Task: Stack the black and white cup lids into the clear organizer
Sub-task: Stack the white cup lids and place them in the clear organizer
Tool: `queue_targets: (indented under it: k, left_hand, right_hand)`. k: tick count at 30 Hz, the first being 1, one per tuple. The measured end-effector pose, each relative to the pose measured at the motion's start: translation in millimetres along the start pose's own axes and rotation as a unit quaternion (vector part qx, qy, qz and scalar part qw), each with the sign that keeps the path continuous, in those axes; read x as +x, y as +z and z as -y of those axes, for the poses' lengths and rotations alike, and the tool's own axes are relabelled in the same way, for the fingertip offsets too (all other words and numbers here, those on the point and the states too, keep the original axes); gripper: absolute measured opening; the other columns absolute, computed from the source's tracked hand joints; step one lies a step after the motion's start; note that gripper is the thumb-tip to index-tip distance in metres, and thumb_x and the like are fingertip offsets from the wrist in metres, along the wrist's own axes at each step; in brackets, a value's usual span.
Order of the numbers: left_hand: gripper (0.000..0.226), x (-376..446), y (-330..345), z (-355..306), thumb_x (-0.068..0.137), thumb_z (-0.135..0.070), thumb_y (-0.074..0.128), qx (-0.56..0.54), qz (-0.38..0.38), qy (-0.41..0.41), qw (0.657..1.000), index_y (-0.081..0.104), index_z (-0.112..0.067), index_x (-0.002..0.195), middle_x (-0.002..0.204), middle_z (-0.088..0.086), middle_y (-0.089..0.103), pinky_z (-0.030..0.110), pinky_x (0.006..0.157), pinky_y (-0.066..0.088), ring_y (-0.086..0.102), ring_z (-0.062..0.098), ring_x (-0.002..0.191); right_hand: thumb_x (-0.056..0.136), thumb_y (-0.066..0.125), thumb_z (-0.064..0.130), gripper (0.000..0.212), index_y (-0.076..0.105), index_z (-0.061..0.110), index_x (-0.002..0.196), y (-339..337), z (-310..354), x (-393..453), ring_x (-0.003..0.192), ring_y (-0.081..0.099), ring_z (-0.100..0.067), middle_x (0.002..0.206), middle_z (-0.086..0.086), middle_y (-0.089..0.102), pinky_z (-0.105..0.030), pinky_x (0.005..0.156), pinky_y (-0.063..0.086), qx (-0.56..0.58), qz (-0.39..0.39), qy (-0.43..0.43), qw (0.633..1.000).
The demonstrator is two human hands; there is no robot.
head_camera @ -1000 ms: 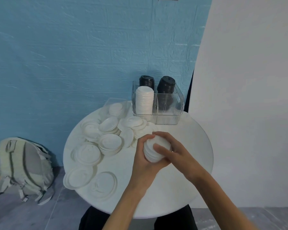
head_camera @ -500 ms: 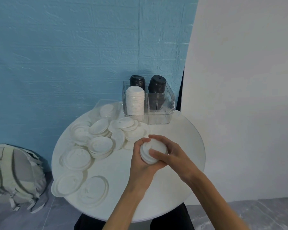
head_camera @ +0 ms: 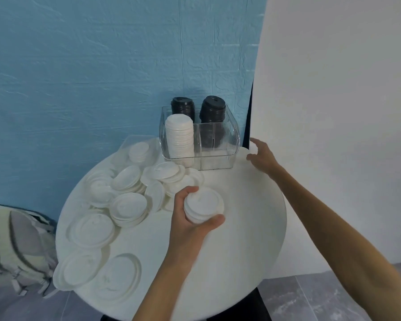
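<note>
My left hand [head_camera: 190, 218] grips a short stack of white lids [head_camera: 204, 207] above the middle of the round white table [head_camera: 245, 223]. My right hand [head_camera: 262, 156] hovers with spread fingers just right of the clear organizer [head_camera: 227, 140] at the table's back edge. Inside the organizer stand a tall stack of white lids [head_camera: 179, 137] at front left and two stacks of black lids [head_camera: 212, 110] in the back compartments. Its front right compartment looks empty.
Several loose white lids [head_camera: 127, 205] of different sizes lie piled over the table's left half. A clear tray [head_camera: 134, 147] sits at the back left. A pale backpack [head_camera: 12, 246] rests on the floor to the left. Walls stand close behind and right.
My right hand has let go of the lid stack and moved up and right beside the organizer. The left hand alone now holds the stack.
</note>
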State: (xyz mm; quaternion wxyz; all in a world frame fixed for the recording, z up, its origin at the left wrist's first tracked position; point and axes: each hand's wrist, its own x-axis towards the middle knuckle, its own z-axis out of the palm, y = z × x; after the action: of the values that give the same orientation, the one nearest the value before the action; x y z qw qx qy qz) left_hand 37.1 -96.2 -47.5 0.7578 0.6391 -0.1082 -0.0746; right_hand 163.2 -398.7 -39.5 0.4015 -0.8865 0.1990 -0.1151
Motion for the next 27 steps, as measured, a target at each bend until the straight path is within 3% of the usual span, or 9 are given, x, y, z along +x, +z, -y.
queue_targets:
  k: [4, 7, 10, 15, 18, 22, 27]
  left_hand:
    - [0.074, 4, -1, 1, 0.053, -0.013, 0.089, -0.001, 0.002, -0.002, 1.000, 0.059, -0.039, 0.116, 0.109, -0.015, 0.069, 0.021, 0.082, 0.054, 0.066, 0.008, 0.102]
    - [0.075, 5, -2, -1, 0.053, -0.012, 0.088, 0.002, 0.003, -0.002, 1.000, 0.058, -0.037, 0.117, 0.106, -0.020, 0.068, 0.021, 0.082, 0.054, 0.066, 0.004, 0.100]
    - [0.077, 4, -2, -1, 0.053, -0.011, 0.088, 0.000, 0.004, -0.005, 1.000, 0.057, -0.035, 0.119, 0.108, -0.018, 0.069, 0.022, 0.084, 0.055, 0.066, 0.004, 0.101]
    - [0.076, 4, -2, 1, 0.053, -0.013, 0.089, -0.002, 0.007, -0.007, 1.000, 0.058, -0.037, 0.118, 0.109, -0.016, 0.069, 0.023, 0.087, 0.055, 0.066, 0.007, 0.103]
    - [0.075, 4, -1, 0, 0.053, -0.013, 0.089, -0.005, 0.005, -0.011, 1.000, 0.058, -0.038, 0.118, 0.107, -0.019, 0.069, 0.021, 0.085, 0.054, 0.066, 0.006, 0.102]
    - [0.074, 4, -2, 0, 0.053, -0.014, 0.088, -0.009, 0.002, -0.018, 1.000, 0.058, -0.038, 0.117, 0.102, -0.022, 0.069, 0.022, 0.083, 0.055, 0.066, 0.001, 0.096]
    - [0.079, -2, 1, -2, 0.052, -0.012, 0.089, -0.021, 0.002, -0.021, 1.000, 0.057, -0.031, 0.122, 0.111, -0.011, 0.066, 0.024, 0.087, 0.055, 0.065, 0.002, 0.097]
  right_hand:
    - [0.089, 0.061, 0.004, 0.085, 0.021, 0.026, 0.161, 12, -6, 31, 0.156, 0.001, -0.028, 0.171, -0.006, 0.003, -0.052, 0.124, 0.015, -0.082, 0.097, -0.005, 0.992]
    - [0.092, 0.059, 0.012, 0.077, 0.027, 0.029, 0.160, 18, -7, 38, 0.156, -0.003, -0.031, 0.171, -0.003, 0.004, -0.055, 0.124, 0.011, -0.170, 0.139, -0.010, 0.975]
    - [0.094, 0.062, 0.022, 0.070, 0.032, 0.028, 0.157, 17, -8, 38, 0.156, 0.008, -0.027, 0.169, -0.004, 0.015, -0.051, 0.123, 0.014, -0.196, 0.139, -0.020, 0.970]
    - [0.088, 0.074, 0.046, 0.065, 0.049, 0.027, 0.146, 9, -13, 26, 0.139, 0.043, -0.030, 0.153, -0.007, 0.042, -0.046, 0.116, 0.033, -0.186, 0.099, -0.052, 0.976]
    - [0.084, 0.079, 0.046, 0.066, 0.054, 0.027, 0.141, 5, -18, 12, 0.133, 0.047, -0.030, 0.146, -0.009, 0.048, -0.043, 0.112, 0.038, -0.146, 0.070, -0.049, 0.986]
    - [0.077, 0.083, 0.049, 0.071, 0.057, 0.022, 0.138, -10, -16, -15, 0.125, 0.056, -0.029, 0.138, -0.008, 0.058, -0.038, 0.104, 0.044, -0.061, -0.026, -0.040, 0.997]
    - [0.072, 0.081, 0.057, 0.069, 0.062, 0.028, 0.131, -36, 9, -77, 0.110, 0.065, -0.020, 0.129, 0.001, 0.062, -0.039, 0.094, 0.055, 0.079, -0.147, -0.050, 0.985]
